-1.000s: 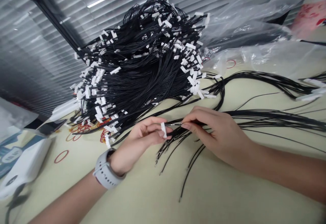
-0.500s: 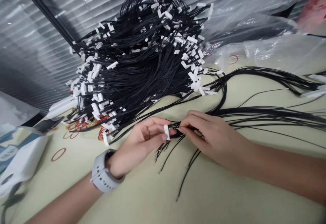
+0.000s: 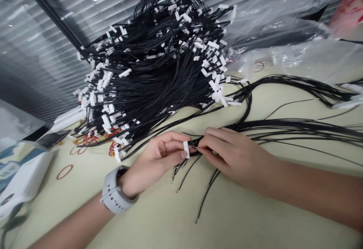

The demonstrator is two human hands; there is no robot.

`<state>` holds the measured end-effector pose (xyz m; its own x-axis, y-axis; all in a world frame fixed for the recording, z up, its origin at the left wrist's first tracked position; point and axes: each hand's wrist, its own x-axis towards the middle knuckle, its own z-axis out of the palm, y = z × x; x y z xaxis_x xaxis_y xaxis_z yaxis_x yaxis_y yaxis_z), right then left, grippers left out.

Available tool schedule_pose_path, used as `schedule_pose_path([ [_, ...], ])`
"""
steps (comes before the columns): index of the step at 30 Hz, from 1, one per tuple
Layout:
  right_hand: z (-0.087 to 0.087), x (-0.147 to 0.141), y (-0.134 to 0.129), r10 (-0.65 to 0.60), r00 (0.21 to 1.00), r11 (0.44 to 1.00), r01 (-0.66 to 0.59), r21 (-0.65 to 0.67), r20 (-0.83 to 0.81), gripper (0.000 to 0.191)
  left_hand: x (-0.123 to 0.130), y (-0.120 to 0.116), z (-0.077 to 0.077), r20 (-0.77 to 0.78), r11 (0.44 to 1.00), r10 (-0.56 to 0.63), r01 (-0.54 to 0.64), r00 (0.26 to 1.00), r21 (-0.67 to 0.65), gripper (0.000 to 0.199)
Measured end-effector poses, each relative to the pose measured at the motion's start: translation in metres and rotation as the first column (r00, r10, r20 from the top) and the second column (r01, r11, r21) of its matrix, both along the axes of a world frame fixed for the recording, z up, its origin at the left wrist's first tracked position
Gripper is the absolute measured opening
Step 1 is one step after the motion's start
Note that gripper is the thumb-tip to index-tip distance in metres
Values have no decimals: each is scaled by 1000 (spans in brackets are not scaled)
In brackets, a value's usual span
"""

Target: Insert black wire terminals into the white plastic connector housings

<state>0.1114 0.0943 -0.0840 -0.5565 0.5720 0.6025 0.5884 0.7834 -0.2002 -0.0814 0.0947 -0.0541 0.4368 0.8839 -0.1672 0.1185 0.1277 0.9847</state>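
Between the thumb and fingers of my left hand [image 3: 164, 152] is a small white connector housing [image 3: 186, 149], held upright. Close on its right, my right hand [image 3: 229, 147] pinches a thin black wire whose bare metal terminal [image 3: 194, 147] points at the housing; whether the tip touches it I cannot tell. More black wires run behind and beneath my fingers. Several loose wire ends [image 3: 198, 207] with metal tips hang out below my hands onto the table. The wires' long run [image 3: 297, 126] stretches off to the right.
A big heap of black wire harnesses [image 3: 159, 79] with white connectors lies behind my hands. Red rubber bands [image 3: 64, 172] are on the table [image 3: 159, 218] at left, beside a white box [image 3: 25, 184]. Clear plastic bags [image 3: 300, 56] lie at the back right.
My right hand has shifted slightly, and the wire's metal terminal now shows between its fingertips and the housing. My left hand keeps its hold on the connector housing, nearly still.
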Motion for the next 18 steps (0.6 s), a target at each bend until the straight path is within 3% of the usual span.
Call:
schedule_pose_path([
  [18, 3, 3, -1, 33, 985, 978, -67, -199, -169, 13, 2, -4, -1, -38, 998, -40, 42, 998, 50, 18],
])
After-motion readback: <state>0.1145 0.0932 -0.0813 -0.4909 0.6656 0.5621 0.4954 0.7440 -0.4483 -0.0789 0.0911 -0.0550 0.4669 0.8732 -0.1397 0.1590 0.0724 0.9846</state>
